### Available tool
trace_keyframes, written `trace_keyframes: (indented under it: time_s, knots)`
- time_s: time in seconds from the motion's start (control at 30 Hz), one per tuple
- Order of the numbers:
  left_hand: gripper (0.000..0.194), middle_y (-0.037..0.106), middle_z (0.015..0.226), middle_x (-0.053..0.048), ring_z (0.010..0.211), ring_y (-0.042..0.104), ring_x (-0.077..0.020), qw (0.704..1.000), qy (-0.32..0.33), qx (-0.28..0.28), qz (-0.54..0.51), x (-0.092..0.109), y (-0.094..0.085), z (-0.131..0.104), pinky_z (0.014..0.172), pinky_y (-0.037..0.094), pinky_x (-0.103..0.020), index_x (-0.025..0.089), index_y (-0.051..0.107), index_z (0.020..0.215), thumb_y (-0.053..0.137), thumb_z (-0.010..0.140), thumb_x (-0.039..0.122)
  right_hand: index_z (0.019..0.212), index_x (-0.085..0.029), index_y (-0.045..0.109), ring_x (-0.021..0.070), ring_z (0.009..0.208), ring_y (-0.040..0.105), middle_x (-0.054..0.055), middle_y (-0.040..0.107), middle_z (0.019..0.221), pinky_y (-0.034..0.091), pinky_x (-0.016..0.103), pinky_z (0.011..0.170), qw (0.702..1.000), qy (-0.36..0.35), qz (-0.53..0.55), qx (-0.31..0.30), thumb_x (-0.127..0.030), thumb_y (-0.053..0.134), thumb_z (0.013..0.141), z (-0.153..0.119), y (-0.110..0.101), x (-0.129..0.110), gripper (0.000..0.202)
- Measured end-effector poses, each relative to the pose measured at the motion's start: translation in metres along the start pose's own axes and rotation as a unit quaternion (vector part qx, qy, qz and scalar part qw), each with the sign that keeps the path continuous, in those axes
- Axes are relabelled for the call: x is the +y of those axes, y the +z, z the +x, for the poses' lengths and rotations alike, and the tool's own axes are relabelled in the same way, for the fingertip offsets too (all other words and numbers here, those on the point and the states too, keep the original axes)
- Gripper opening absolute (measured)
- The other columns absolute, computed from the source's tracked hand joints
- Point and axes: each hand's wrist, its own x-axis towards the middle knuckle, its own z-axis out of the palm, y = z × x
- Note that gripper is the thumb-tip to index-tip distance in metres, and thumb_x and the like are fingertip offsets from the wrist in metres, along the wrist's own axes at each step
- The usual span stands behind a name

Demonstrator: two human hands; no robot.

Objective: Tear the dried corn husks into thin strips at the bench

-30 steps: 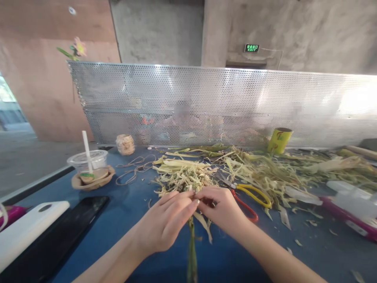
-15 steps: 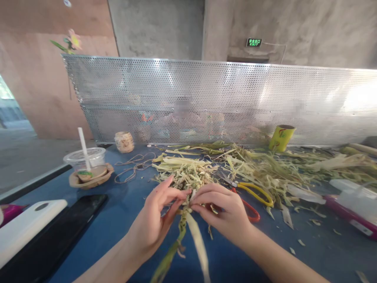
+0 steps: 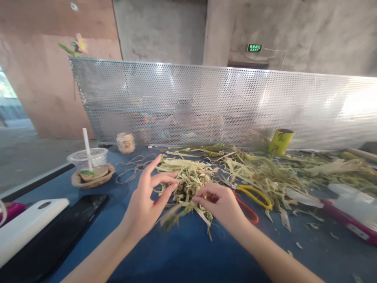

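Note:
A knobbly bundle of braided corn husk (image 3: 188,182) lies on the blue table in front of me, pale green and straw-coloured. My right hand (image 3: 218,202) pinches a husk strip at the bundle's near side between thumb and forefinger. Loose strip ends (image 3: 173,214) stick out there toward the left and are blurred. To the left, my left hand (image 3: 154,188) is raised with its index finger stretched up and its other fingertips near the thumb, and nothing shows between them. Scissors with yellow and red handles (image 3: 255,195) lie just right of my right hand.
Loose husks (image 3: 265,169) spread across the right side by a yellow-green tube (image 3: 281,142). At left are a lidded cup with a straw (image 3: 90,157), twine (image 3: 131,169), a black phone (image 3: 59,236) and a white device (image 3: 32,226). A perforated metal screen (image 3: 176,90) stands behind.
My left hand has let go of the braid and moved up and left, its fingers spreading. The long strip ends that hung toward me have swung up and left beside the bundle.

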Motion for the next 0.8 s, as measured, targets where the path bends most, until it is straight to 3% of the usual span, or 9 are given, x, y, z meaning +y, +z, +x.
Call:
trace_keyframes:
  time_s: [0.17, 0.37, 0.4, 0.47, 0.57, 0.67, 0.8]
  knots:
    - [0.080, 0.069, 0.085, -0.002, 0.083, 0.065, -0.0186, 0.995, -0.013, -0.096, -0.024, 0.008, 0.012, -0.009, 0.081, 0.052, -0.039, 0.020, 0.013, 0.138, 0.062, 0.075, 0.027, 0.066, -0.020, 0.065, 0.0111, 0.055, 0.051, 0.001, 0.062, 0.063, 0.041, 0.021, 0.052, 0.993, -0.108, -0.035, 0.026, -0.016, 0.062, 0.073, -0.004, 0.003, 0.000, 0.008]
    - [0.075, 0.069, 0.079, 0.000, 0.075, 0.066, -0.0152, 0.993, -0.024, -0.082, -0.079, 0.010, 0.016, -0.013, 0.075, 0.054, -0.033, 0.022, 0.013, 0.138, 0.057, 0.078, 0.019, 0.075, -0.020, 0.064, 0.0133, 0.066, 0.060, 0.004, 0.064, 0.076, 0.049, 0.022, 0.058, 0.985, -0.165, 0.045, 0.008, -0.021, 0.057, 0.078, -0.012, 0.005, -0.003, 0.007]
    - [0.073, 0.069, 0.077, 0.001, 0.074, 0.066, -0.0145, 0.994, -0.025, -0.073, -0.083, 0.010, 0.014, -0.013, 0.075, 0.055, -0.031, 0.023, 0.016, 0.138, 0.057, 0.078, 0.018, 0.079, -0.021, 0.063, 0.0134, 0.067, 0.060, 0.004, 0.064, 0.077, 0.050, 0.023, 0.059, 0.986, -0.151, 0.068, 0.001, -0.023, 0.060, 0.077, -0.012, 0.005, -0.004, 0.004]
    - [0.067, 0.070, 0.076, 0.002, 0.073, 0.067, -0.0147, 0.995, -0.036, -0.047, -0.085, 0.011, 0.013, -0.012, 0.072, 0.055, -0.030, 0.023, 0.024, 0.135, 0.059, 0.077, 0.018, 0.091, -0.021, 0.057, 0.0135, 0.067, 0.061, 0.003, 0.063, 0.077, 0.051, 0.024, 0.059, 0.985, -0.094, 0.145, -0.016, -0.028, 0.064, 0.073, -0.013, 0.006, -0.005, 0.020]
    - [0.061, 0.070, 0.072, 0.002, 0.076, 0.066, -0.0161, 0.996, -0.030, -0.019, -0.080, 0.011, 0.012, -0.011, 0.071, 0.055, -0.030, 0.022, 0.034, 0.130, 0.061, 0.076, 0.018, 0.093, -0.019, 0.050, 0.0143, 0.063, 0.060, 0.002, 0.059, 0.071, 0.050, 0.024, 0.050, 0.952, 0.031, 0.302, -0.046, -0.044, 0.060, 0.073, -0.009, 0.006, -0.007, 0.033]
    - [0.072, 0.069, 0.066, 0.003, 0.077, 0.064, -0.0156, 0.995, 0.070, 0.003, -0.070, 0.008, 0.013, -0.013, 0.076, 0.050, -0.032, 0.020, 0.020, 0.137, 0.058, 0.077, 0.012, 0.076, -0.016, 0.051, 0.0083, 0.050, 0.051, 0.000, 0.054, 0.064, 0.041, 0.019, 0.041, 0.928, 0.120, 0.345, -0.072, -0.054, 0.053, 0.074, -0.002, 0.004, -0.008, 0.038]
    - [0.077, 0.071, 0.074, 0.002, 0.082, 0.061, -0.0153, 0.971, 0.236, -0.019, 0.030, 0.001, 0.012, -0.021, 0.083, 0.039, -0.037, 0.023, 0.012, 0.139, 0.054, 0.078, 0.003, 0.065, -0.013, 0.054, 0.0024, 0.042, 0.036, -0.003, 0.051, 0.056, 0.029, 0.015, 0.039, 0.939, 0.174, 0.260, -0.140, -0.047, 0.058, 0.071, 0.002, 0.002, -0.007, 0.035]
